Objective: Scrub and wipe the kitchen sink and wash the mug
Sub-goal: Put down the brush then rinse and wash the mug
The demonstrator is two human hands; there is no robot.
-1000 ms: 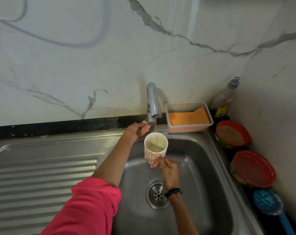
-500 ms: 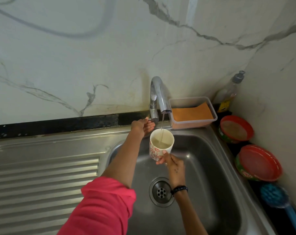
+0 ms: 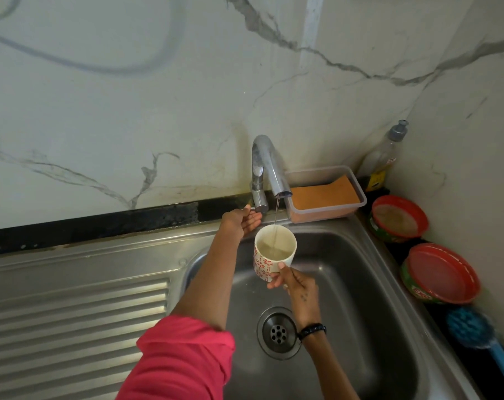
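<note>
A white mug with red flower marks is held under the chrome tap, above the steel sink basin. My right hand grips its lower near side with thumb and fingers. A thin stream of water runs from the spout into the mug, which is partly full of cloudy water. My left hand reaches to the tap's foot, thumb and fingers curled at the handle. The drain lies below the mug.
A ribbed draining board lies left of the basin. At the back right stands a clear box with an orange cloth and a soap bottle. Two red-lidded tubs and a blue brush line the right edge.
The view has shifted, so everything sits further right and lower. Both hands stay at the tap and the mug, and the water keeps running into the mug.
</note>
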